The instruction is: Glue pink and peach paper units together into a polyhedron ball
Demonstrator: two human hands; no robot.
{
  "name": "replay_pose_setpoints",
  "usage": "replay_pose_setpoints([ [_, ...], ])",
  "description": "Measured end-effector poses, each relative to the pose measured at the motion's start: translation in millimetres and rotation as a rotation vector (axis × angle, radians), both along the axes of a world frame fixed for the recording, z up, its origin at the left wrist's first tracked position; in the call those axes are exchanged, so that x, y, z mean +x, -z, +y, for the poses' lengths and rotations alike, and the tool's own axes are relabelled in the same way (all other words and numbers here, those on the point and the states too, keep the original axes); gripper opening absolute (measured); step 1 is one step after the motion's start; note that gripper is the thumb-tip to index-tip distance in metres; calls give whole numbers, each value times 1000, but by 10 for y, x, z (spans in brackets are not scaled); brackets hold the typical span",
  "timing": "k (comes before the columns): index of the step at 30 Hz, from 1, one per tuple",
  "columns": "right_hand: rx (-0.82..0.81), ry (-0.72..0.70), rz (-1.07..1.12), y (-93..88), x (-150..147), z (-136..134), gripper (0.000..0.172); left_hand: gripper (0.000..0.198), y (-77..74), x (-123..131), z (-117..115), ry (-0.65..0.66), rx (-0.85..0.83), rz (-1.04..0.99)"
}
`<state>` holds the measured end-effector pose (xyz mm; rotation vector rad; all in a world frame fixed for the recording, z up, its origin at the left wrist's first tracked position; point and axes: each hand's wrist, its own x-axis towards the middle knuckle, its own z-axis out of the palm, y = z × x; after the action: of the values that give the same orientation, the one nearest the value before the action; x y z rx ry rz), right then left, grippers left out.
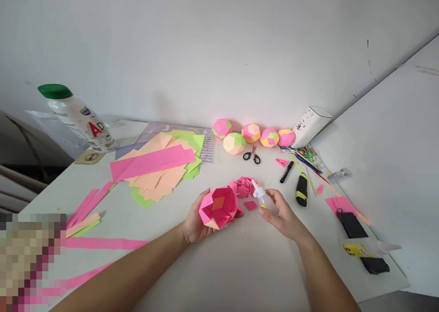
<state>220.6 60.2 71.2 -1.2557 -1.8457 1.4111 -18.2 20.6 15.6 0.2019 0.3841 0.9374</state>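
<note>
Cradled in my left hand (199, 220) is a pink folded-paper ball (209, 211), open at the top, with peach panels showing inside and at its lower edge. My right hand (283, 216) grips a small glue bottle (265, 200) with a white nozzle, tilted toward the upper left. The nozzle tip is just right of the ball, apart from it. Behind the two lie several folded pink paper pieces (243, 186) in a heap. A flat pink piece (250, 205) rests on the table between my hands.
Finished paper balls (251, 132) line the wall, with scissors (253, 156) before them. Paper sheets (161, 165) pile up at left near a tall bottle (82, 120). A box cutter (302, 190), marker (287, 172), phone (353, 225) and larger glue bottle (365, 248) lie right.
</note>
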Motion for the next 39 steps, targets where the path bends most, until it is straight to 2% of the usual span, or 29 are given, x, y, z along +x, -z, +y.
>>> replay_pose_setpoints([
  [2,72,-24,-10,-18,49,7,35,67,6,-4,-3,4,8,-4],
  [9,130,7,-36,-80,142,92,29,66,39,-32,-5,34,-3,-30],
  [23,110,-38,-50,-26,31,82,21,69,61,-48,12,65,25,-59],
  [29,140,9,-21,-30,43,72,21,57,39,-24,-2,-6,118,-37],
  [39,5,97,75,32,23,61,31,63,35,-14,-5,-9,63,1],
])
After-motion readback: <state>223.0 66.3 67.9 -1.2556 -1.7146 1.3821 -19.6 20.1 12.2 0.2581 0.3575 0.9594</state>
